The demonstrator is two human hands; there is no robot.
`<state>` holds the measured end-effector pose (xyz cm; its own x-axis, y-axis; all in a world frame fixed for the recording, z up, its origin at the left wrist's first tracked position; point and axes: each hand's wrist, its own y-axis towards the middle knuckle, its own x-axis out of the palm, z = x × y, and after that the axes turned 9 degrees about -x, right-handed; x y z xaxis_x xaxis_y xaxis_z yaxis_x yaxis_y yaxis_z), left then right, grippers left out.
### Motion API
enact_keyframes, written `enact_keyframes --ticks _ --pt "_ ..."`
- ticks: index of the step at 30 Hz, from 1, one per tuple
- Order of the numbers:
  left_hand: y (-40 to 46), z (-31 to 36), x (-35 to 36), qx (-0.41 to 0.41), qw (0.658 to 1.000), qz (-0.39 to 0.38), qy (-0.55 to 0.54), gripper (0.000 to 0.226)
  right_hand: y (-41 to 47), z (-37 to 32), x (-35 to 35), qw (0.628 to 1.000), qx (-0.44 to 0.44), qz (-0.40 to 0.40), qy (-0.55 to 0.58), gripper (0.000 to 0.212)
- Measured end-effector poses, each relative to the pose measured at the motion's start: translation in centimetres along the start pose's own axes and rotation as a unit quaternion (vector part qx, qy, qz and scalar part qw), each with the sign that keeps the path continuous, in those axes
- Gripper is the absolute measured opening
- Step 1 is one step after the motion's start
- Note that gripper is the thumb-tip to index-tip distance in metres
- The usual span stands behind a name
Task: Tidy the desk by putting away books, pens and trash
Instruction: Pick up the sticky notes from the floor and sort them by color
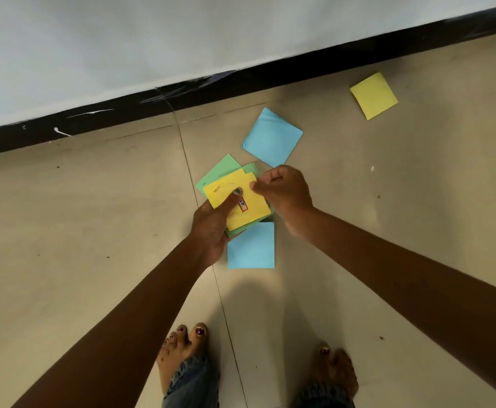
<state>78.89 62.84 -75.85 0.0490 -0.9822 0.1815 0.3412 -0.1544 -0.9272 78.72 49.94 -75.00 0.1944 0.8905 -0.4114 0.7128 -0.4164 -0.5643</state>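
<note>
Gathering scattered paper squares looks underway: left hand (211, 222) grips a yellow-and-green stack (237, 201), thumb clamped on top; right hand (285, 192) pinches its edge. Blue squares (271, 136) (251, 245) lie beyond and beneath the fingers, likely next.

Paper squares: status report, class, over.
Left hand holds the stack; right hand pinches its edge. Two blue squares and one yellow square on floor. Nothing blocking.

The left hand (211, 222) covers the lower left of the yellow note (240, 201), whose small red-framed mark is too small to read. The green notes (221, 169) beneath show only at their edges. Both feet (182, 351) are cut off by the bottom edge.
</note>
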Motion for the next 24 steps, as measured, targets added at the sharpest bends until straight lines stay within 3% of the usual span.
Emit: enact_keyframes --ticks 4,7,10,13,15,18,21,24 --pt "0.6 0.1 -1.6 0.017 1.0 0.015 -0.018 0.02 4.5 -0.5 -0.1 0.961 -0.123 0.087 -0.23 0.035" --pt "1.0 0.0 -2.7 0.023 0.999 0.033 -0.023 0.026 8.4 -0.6 -1.2 0.92 -0.154 0.054 -0.357 0.067" --pt "1.2 -0.1 -3.7 0.024 0.998 0.047 -0.029 0.027 10.1 -0.2 -1.3 0.927 -0.124 0.003 -0.354 0.09" --pt "1.3 -0.4 -4.4 0.019 0.998 0.053 -0.033 0.023 9.7 0.5 -1.0 0.944 -0.045 0.015 -0.326 0.093" --pt "1.3 -0.6 -4.5 0.015 0.997 0.057 -0.039 0.016 8.9 1.0 -0.9 0.944 -0.01 0.014 -0.33 0.078" --pt "1.1 -0.6 -4.5 0.014 0.997 0.057 -0.049 0.01 7.5 1.3 -0.8 0.948 -0.074 0.065 -0.303 0.04" --pt "1.1 -0.4 -4.4 0.016 0.996 0.058 -0.063 0.016 4.8 0.7 -0.5 0.972 -0.145 0.154 -0.099 0.023" --pt "1.0 0.0 -4.1 0.018 0.995 0.063 -0.078 0.022 1.4 0.0 0.1 0.977 -0.158 0.138 0.026 0.011"
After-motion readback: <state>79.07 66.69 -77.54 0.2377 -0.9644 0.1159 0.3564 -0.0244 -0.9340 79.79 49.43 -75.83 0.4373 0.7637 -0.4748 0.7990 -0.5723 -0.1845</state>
